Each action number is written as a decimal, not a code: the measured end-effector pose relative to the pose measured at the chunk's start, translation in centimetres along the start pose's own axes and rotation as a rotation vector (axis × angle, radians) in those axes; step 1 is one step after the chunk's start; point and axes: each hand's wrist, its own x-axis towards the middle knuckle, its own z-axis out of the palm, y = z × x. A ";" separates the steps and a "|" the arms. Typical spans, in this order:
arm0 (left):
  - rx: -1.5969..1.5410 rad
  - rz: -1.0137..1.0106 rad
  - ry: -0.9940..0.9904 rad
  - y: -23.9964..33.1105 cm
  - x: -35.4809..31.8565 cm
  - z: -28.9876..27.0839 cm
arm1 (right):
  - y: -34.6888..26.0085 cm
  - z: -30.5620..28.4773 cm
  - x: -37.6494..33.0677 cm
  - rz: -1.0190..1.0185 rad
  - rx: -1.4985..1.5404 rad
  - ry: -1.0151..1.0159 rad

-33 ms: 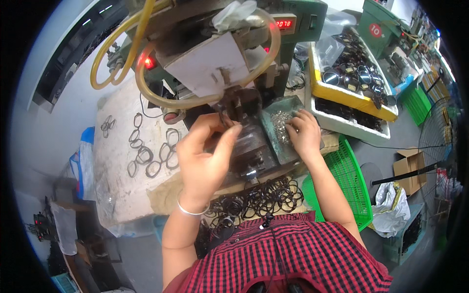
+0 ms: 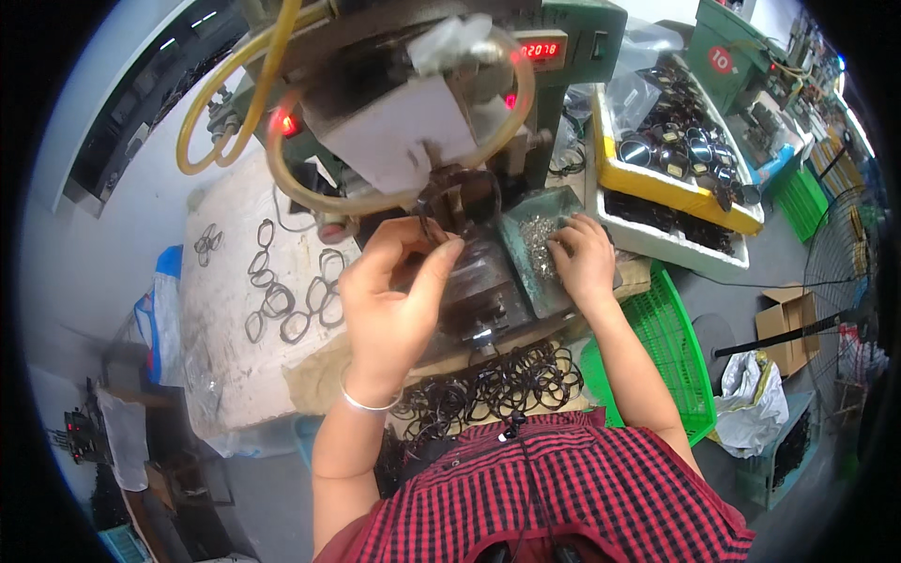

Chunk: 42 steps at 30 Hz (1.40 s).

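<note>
- Far left of the benchtop machine (image 2: 479,272): a blue-and-white bag (image 2: 161,314) beside the worktable (image 2: 225,347).
- Left of the machine: thin dark loops (image 2: 278,300) spread over the worktable, several overlapping.
- Front left of the machine: the left hand (image 2: 389,291), a pale bracelet (image 2: 369,406) at its wrist; thumb and fingertips pinch a small dark piece (image 2: 425,228), largely hidden by the fingers, at the machine's working head.
- On the machine: a white card (image 2: 399,136) and, upper right, a red digital display (image 2: 542,50).
- In front of the machine: a heap of dark rings (image 2: 502,380).
- Right of the machine: a green tray (image 2: 552,298) bearing small metallic bits (image 2: 538,242); the right hand (image 2: 587,261) reaches over them with curled fingers, and whether it grips any cannot be told.
- Farther right of the machine: stacked foam boxes (image 2: 612,174) containing dark-lensed eyewear (image 2: 676,145), and a green plastic basket (image 2: 690,361).
</note>
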 end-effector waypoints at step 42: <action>-0.036 -0.319 0.310 -11.5 -4.4 -11.5 | -9.6 -6.0 2.2 -0.140 0.723 -0.112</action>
